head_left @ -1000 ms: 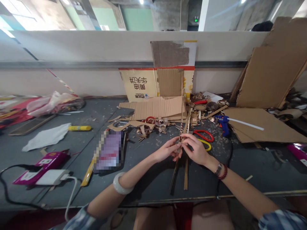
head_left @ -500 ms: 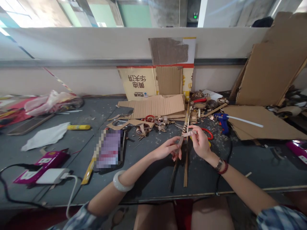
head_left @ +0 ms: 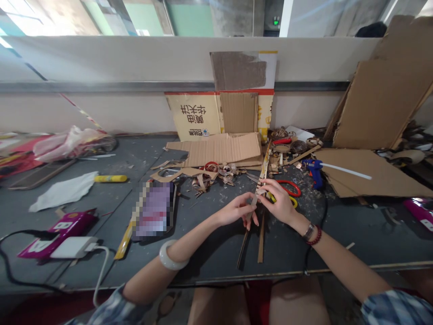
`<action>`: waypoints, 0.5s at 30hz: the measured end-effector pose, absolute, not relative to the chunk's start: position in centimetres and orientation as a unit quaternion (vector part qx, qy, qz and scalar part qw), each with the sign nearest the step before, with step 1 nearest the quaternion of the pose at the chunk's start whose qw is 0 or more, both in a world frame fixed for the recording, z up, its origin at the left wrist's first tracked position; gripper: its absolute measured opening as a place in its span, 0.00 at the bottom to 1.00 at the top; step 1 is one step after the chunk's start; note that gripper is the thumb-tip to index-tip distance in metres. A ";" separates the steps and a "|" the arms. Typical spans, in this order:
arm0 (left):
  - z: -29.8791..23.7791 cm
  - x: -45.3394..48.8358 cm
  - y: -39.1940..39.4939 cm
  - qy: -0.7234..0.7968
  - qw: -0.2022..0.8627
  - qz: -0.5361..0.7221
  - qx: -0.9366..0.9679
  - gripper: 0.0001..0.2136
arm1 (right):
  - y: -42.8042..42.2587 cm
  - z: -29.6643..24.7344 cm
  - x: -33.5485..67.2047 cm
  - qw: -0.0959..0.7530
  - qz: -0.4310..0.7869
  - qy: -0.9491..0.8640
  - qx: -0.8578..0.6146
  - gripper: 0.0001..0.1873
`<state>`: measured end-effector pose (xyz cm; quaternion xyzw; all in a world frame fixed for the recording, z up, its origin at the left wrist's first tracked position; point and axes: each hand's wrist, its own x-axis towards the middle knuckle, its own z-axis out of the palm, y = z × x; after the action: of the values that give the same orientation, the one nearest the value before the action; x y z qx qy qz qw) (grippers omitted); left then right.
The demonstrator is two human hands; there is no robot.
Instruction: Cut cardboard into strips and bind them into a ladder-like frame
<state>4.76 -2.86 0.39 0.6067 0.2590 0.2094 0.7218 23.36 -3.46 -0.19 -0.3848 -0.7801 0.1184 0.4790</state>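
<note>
My left hand (head_left: pixel 238 210) is closed around a narrow cardboard strip (head_left: pixel 253 208) held at a slant over the table. My right hand (head_left: pixel 280 203) meets it at the strip's upper end, fingertips pinching a pale, thin piece there; whether this piece is joined to the strip I cannot make out. Below the hands lie other long cardboard strips (head_left: pixel 260 246), partly covered by my fingers. Just beyond my right hand are scissors (head_left: pixel 293 186) with red and yellow on the handles, partly hidden.
A blue glue gun (head_left: pixel 316 174) with a white stick lies right, beside flat cardboard (head_left: pixel 368 174). Cardboard scraps (head_left: pixel 203 180) and a corrugated piece (head_left: pixel 219 151) are behind the hands. At left are a blurred phone-like object (head_left: pixel 154 212), a yellow tube (head_left: pixel 110 178) and a purple power strip (head_left: pixel 61 232).
My right hand has moved slightly left and down, closer to my left hand, with the pale piece in its fingers. The left hand stays nearly in place.
</note>
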 end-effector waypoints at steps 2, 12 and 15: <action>0.6 4.8 -3.0 0.262 0.715 0.204 0.615 0.13 | -3.4 -0.3 23.4 0.474 0.115 -0.783 -0.385 0.06; 0.3 5.0 -2.5 0.310 0.690 0.239 0.608 0.18 | -3.6 -0.9 23.4 0.418 0.060 -0.833 -0.359 0.07; 0.1 4.9 -2.4 0.302 0.684 0.242 0.618 0.18 | -3.6 -0.9 23.4 0.415 0.048 -0.834 -0.361 0.08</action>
<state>4.93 -2.44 0.06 0.6181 0.3021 0.2421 0.6841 23.43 -3.65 -0.92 -0.3607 -0.8341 0.0479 0.4146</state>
